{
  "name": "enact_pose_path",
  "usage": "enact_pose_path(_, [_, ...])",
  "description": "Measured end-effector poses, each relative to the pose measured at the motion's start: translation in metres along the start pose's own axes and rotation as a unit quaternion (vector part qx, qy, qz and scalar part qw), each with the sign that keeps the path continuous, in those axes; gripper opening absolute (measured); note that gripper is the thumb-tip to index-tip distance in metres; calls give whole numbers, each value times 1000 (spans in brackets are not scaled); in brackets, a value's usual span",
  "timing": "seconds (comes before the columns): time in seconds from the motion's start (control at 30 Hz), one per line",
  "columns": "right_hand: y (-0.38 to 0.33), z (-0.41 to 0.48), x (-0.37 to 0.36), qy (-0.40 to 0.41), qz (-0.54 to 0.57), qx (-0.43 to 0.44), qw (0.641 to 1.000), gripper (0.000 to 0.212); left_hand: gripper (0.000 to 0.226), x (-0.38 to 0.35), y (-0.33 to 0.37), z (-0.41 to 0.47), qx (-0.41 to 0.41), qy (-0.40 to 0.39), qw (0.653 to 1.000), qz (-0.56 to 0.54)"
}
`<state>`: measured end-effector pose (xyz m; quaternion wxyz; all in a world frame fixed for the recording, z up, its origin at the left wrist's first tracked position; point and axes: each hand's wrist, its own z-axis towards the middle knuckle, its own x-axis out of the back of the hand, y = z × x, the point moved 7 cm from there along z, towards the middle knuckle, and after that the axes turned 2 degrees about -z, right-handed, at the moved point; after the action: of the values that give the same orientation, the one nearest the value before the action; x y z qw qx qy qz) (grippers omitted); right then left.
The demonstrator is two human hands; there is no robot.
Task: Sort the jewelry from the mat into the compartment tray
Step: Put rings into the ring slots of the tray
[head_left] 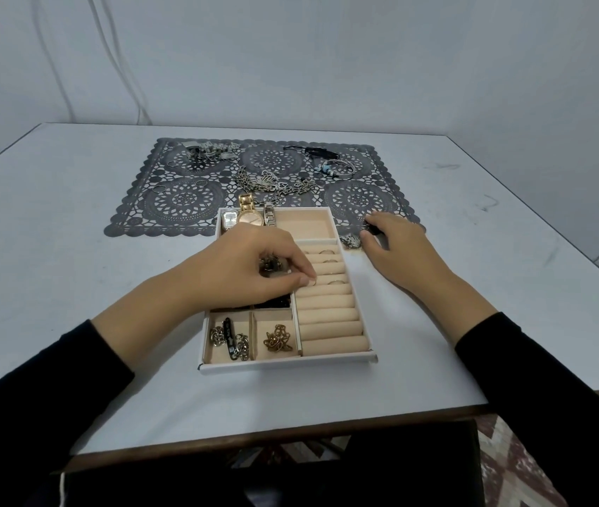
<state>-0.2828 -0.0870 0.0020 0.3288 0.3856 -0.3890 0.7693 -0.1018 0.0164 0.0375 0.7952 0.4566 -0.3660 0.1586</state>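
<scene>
Pinching a small gold ring [312, 283] between thumb and forefinger tips of the left hand [250, 272], tips closed on the band, remaining fingers curled under. Holding it at the left end of the beige velvet ring rolls [331, 316], low against a groove about midway down the stack; seated or only touching, cannot tell. Grooves lying along 9-to-3 o'clock, so likely a matter of lining the band up with that axis and pressing straight down, not sliding sideways. Other rings [334, 283] already tucked in grooves toward 12 and 3 o'clock from the pinch.

Around the rolls, the white-rimmed compartment tray [287, 364], with watches [250, 217] at its 11 o'clock corner and tangled pieces [278, 338] in the 7 o'clock cells.

Out at 2 o'clock from the pinch, just off the tray's right edge, the right hand [396, 247], knuckles up, fingers curled down, tips at a small dark object [372, 228]; gripped or merely touched, cannot tell. Just beside those tips toward 8 o'clock, a small silver filigree piece [351, 241] at the corner of the dark grey lace-pattern mat [181, 206]. Farther toward 12 o'clock on the mat, silver chains [272, 184] and bangles [338, 166], unsorted. Judging by reach, right hand nearer to all of that; left committed to the ring.
</scene>
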Motion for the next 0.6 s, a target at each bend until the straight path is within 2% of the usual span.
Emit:
enact_pose_path(0.47, [-1, 0, -1, 0, -7, 2, 1000, 30, 11, -1, -10, 4, 84, -53, 993, -58])
enact_pose_path(0.6, [0, 0, -1, -1, -7, 4, 1000, 28, 10, -1, -10, 4, 96, -48, 992, -62])
